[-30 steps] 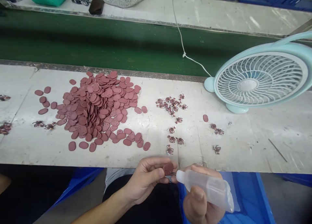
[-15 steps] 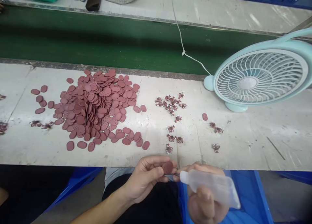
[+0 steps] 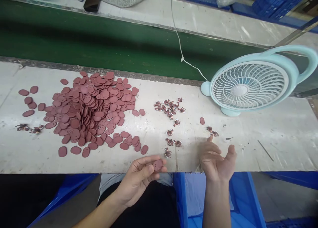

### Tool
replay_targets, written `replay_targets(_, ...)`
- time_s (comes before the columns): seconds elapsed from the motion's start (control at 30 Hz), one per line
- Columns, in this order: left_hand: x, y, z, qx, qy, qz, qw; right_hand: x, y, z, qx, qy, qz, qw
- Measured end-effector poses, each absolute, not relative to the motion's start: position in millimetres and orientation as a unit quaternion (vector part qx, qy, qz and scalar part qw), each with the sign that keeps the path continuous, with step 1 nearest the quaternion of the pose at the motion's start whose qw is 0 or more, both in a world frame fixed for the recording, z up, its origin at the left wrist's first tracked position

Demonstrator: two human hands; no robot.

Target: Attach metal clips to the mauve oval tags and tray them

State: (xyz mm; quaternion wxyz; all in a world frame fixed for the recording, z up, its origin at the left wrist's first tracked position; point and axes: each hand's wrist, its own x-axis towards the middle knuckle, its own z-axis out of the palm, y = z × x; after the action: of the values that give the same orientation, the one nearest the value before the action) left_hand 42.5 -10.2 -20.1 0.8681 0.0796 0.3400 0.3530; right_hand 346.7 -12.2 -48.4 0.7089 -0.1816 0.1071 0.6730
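Squeeze bottle gone — right hand now empty, open above table.

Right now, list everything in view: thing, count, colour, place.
oval tags: too many to count, reddish-brown, heaped on the worktable, left of centre, with strays around the heap
single oval tag: one, reddish-brown, alone near the fan
small crab-like pieces: many, dark red and white, clustered mid-table and trailing toward the near edge
worktable: one, whitish, across the middle
belt: one, green, behind the worktable
fan: one, pale blue, on the table at right
cord: one, white, crossing the belt
blue bin: one, below the table edge
left hand: holds one held tag between thumb and fingers
right hand: open, holding nothing, at the table edge
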Motion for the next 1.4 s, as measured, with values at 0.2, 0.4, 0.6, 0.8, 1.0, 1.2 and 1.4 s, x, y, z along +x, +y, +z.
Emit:
replay_targets(0.2, 43.1, -7.4, -15.9, 0.073, 0.355, 0.352, 0.863, 280.2, -6.3, -27.9, -0.676, -0.421, 0.370, 0.479)
replay_targets(0.4, 43.8, -6.2, -13.7, 0.078, 0.368, 0.345, 0.860, 269.2, 11.8, -31.2, -0.703, -0.649, 0.215, 0.196)
replay_targets(0.6, 45.0, -8.2, -14.9, 0.101, 0.369, 0.356, 0.852, 272.6, -6.4, -9.0, -0.737, -0.549, 0.291, 0.264)
replay_targets(0.8, 50.1, -14.1, -19.9, 0.157, 0.360, 0.370, 0.842, 237.7, -38.2, 22.4, -0.601, -0.390, 0.563, 0.411)
replay_targets(1.0, 52.4, -12.5, -18.5, 0.181, 0.350, 0.373, 0.840, 218.1, -38.7, 28.4, -0.588, -0.399, 0.558, 0.428)
replay_targets(1.2, 53.9, -12.4, -14.9, 0.166, 0.373, 0.375, 0.832, 223.0, -37.7, 28.7, -0.594, -0.408, 0.566, 0.401)
replay_targets(1.4, 58.0, -12.5, -12.5, 0.188, 0.364, 0.409, 0.815, 224.6, -35.7, 25.5, -0.561, -0.416, 0.581, 0.418)
